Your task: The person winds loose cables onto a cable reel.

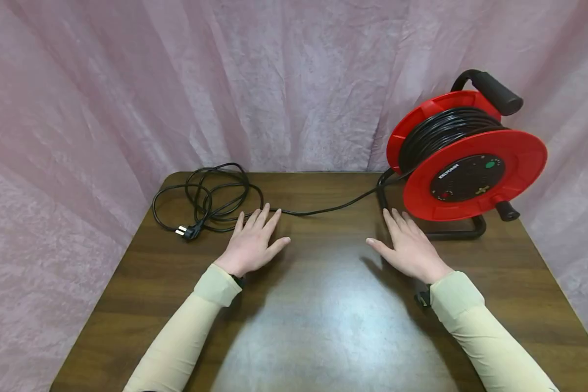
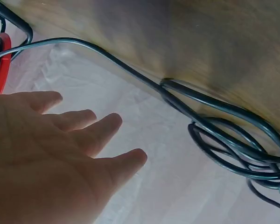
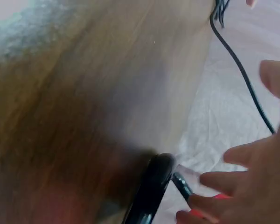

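A red cable reel (image 1: 475, 163) wound with black cable stands at the table's back right on a black tube frame (image 1: 455, 235). From it a length of black cable (image 1: 318, 211) runs left to loose loops (image 1: 215, 198) ending in a three-pin plug (image 1: 191, 232). My left hand (image 1: 252, 245), palm down with straight spread fingers, is just in front of the loops and holds nothing. Near the reel's frame is my right hand (image 1: 411, 247), its fingers extended and also holding nothing. Whether either hand touches anything is unclear. In the left wrist view the loops (image 2: 238, 140) lie beyond the fingers.
The brown wooden table (image 1: 323, 305) has a bright glare in its middle. Pink curtains (image 1: 299, 81) hang right behind its back edge. The reel has a black carrying handle (image 1: 497, 92) on top and a small winding knob (image 1: 507, 211) on its front face.
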Tool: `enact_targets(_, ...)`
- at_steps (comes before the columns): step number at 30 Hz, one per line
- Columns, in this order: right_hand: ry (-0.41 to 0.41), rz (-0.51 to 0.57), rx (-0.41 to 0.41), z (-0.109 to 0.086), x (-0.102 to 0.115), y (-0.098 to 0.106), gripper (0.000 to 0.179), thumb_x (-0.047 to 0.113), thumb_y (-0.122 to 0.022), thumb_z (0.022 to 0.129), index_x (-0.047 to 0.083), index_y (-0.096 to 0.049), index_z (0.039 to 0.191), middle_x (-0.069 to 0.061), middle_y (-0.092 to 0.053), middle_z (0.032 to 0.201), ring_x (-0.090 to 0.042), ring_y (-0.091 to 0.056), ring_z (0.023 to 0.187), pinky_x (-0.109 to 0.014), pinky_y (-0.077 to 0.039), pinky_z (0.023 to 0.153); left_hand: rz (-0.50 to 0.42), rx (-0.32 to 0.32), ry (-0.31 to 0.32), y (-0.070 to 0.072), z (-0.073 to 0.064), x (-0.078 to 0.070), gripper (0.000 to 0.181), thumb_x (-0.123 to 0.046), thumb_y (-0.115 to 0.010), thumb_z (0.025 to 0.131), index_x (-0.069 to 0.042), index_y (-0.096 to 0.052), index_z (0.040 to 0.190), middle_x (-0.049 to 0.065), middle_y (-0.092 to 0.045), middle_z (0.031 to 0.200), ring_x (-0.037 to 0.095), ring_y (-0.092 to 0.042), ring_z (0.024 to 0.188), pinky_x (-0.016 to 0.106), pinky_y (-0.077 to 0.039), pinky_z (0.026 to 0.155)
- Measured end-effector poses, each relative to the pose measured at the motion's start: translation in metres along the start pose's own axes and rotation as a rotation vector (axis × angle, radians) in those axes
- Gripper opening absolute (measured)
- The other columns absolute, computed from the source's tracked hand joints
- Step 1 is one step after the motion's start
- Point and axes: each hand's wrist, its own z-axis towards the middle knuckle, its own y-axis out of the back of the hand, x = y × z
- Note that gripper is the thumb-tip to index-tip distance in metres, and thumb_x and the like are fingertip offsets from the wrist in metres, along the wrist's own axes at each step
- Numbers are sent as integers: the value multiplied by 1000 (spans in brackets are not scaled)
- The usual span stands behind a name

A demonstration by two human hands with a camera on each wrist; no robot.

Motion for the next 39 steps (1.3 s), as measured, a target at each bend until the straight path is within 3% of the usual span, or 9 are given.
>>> enact_targets(5,192,-47,-196,-20,15,21,77,57,-58,99,6,-45,155,-17,-45,155,-41,-45,138,-57,-35,112,-20,9,-78,7,5,-9,76,-63,-42,104,-19,-26,164,13,-17,169,37,-23,152,62,-8,121)
enact_targets(11,555,-67,-698,-47,39,102,50,44,-58,98,4,-73,124,-13,-71,123,-41,-63,105,-54,-44,84,-110,-48,-330,26,23,-32,71,-61,-38,106,-20,-30,163,7,-22,168,25,-33,150,49,-26,121)
enact_targets(13,571,-83,-841,-47,42,136,51,45,-56,98,3,-75,119,-15,-73,117,-44,-63,101,-57,-43,82,-131,-50,-391,33,32,-41,68,-58,-39,107,-19,-32,162,5,-24,168,22,-35,148,45,-30,119)
enact_targets(16,453,-132,-939,-41,33,186,55,47,-55,97,0,-74,119,-19,-71,120,-50,-59,107,-60,-41,89,-159,-33,-435,42,46,-57,64,-52,-44,108,-17,-34,161,4,-27,167,19,-35,148,43,-32,118)
enact_targets(21,31,-82,-764,-15,-3,249,61,37,-50,99,-5,-54,143,-24,-45,152,-43,-34,144,-58,-22,118,-212,10,-397,46,72,-81,62,-44,-48,108,-17,-33,161,5,-33,164,19,-34,149,39,-30,120)
enact_targets(23,-133,-56,-637,-3,-13,265,66,36,-45,102,-6,-41,152,-27,-32,160,-43,-22,150,-62,-14,120,-227,20,-370,44,81,-88,62,-43,-49,108,-16,-33,161,6,-35,163,20,-34,149,38,-29,120)
enact_targets(26,-282,-34,-452,15,-20,281,72,41,-36,105,-6,-25,158,-32,-22,161,-52,-20,148,-72,-19,114,-255,42,-336,39,91,-96,62,-41,-50,108,-14,-32,162,6,-37,163,19,-33,149,37,-28,120)
enact_targets(32,-334,54,-205,39,-19,293,86,55,-31,106,-7,-5,160,-43,-25,153,-64,-28,137,-81,-26,101,-291,97,-262,30,109,-106,61,-38,-45,110,-16,-26,164,3,-36,163,18,-33,149,34,-27,121)
enact_targets(39,-340,69,-52,59,-20,297,90,54,-32,104,-8,2,159,-43,-27,152,-59,-43,125,-79,-29,101,-277,70,-260,17,122,-118,50,-26,-44,112,-16,-36,161,1,-46,157,16,-45,142,29,-34,116)
